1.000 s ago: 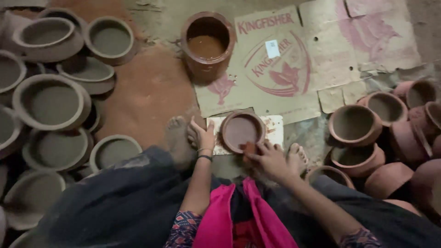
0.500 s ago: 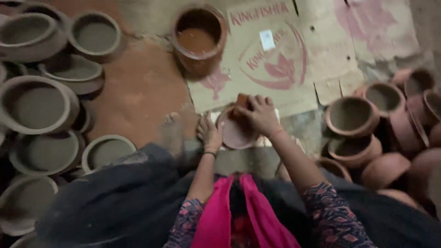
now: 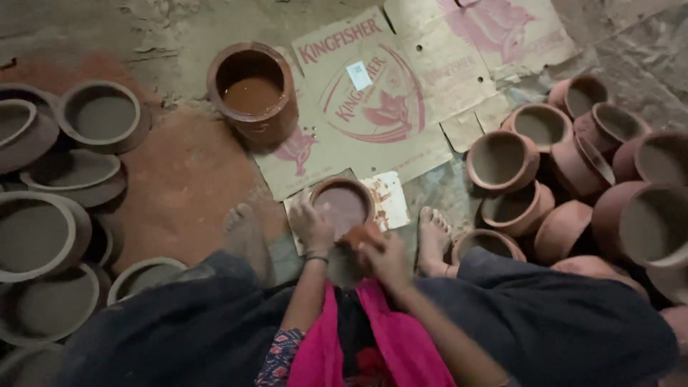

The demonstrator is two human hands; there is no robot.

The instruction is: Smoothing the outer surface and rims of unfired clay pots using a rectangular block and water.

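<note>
A small clay pot (image 3: 344, 204) stands on a stained white sheet (image 3: 387, 197) between my feet. My left hand (image 3: 312, 228) grips the pot's left rim. My right hand (image 3: 383, 259) is closed around a reddish-brown wet rag (image 3: 360, 235) and presses it against the pot's near side. A tall clay vessel (image 3: 252, 89) with reddish liquid inside sits further away on flattened cardboard (image 3: 387, 93).
Grey unpainted clay pots (image 3: 97, 115) are stacked at the left, beside a red-stained patch of floor (image 3: 183, 186). Reddish coated pots (image 3: 502, 159) are heaped at the right. My bare feet (image 3: 433, 240) flank the small pot; dark cloth covers my knees.
My right hand with the rag has come from the pot's far rim down to its near side. My left hand stayed on the pot. The camera view shifted slightly.
</note>
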